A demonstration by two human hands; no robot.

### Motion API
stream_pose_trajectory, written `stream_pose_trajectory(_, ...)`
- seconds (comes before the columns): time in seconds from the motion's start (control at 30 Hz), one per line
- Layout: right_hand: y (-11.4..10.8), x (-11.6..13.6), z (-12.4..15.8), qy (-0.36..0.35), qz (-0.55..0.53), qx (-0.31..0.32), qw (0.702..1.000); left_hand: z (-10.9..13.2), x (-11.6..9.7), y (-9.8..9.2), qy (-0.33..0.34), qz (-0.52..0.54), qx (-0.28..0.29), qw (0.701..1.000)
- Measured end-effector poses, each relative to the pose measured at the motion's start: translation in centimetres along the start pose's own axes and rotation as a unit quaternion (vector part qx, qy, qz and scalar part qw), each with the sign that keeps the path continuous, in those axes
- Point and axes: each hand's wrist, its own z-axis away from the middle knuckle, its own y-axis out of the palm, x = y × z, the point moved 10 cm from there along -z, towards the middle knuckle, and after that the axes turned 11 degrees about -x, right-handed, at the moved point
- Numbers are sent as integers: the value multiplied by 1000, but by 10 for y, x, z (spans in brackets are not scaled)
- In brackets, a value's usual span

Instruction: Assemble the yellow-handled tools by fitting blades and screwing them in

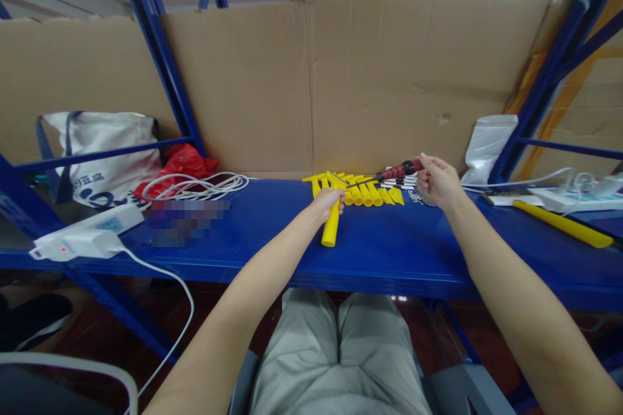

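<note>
My left hand (331, 203) is closed around a yellow tube-like handle (330, 231), whose lower end points toward me over the blue shelf. A thin metal part shows above that fist. My right hand (438, 181) grips the end of a red and black screwdriver (400, 170). The screwdriver's shaft points left, its tip close to the yellow piece at my left hand; whether they touch I cannot tell. Behind lie several more yellow handles (365, 193) in a row. Small metal parts (423, 197), too fine to make out, lie under my right hand.
A white power strip (92, 233), coiled white cable (204, 185), red plastic bag (187, 162) and cloth bag (111, 155) are at left. A yellow bar (562, 224) and a second power strip (579, 200) lie right. Cardboard (365, 78) walls the back of the blue shelf (389, 253).
</note>
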Motion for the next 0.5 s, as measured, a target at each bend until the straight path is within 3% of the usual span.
stream_pose_trajectory(0.2,5,3,0,0,-18,30,999,0,1,0,-2,3,-3,1000)
stream_pose_trajectory(0.33,0,3,-2,-19,-19,15,1000,-1,1,0,0,9,-3,1000)
stream_pose_trajectory(0.5,-4,-6,-3,27,-23,-9,999,-1,2,0,-4,-6,-1,1000)
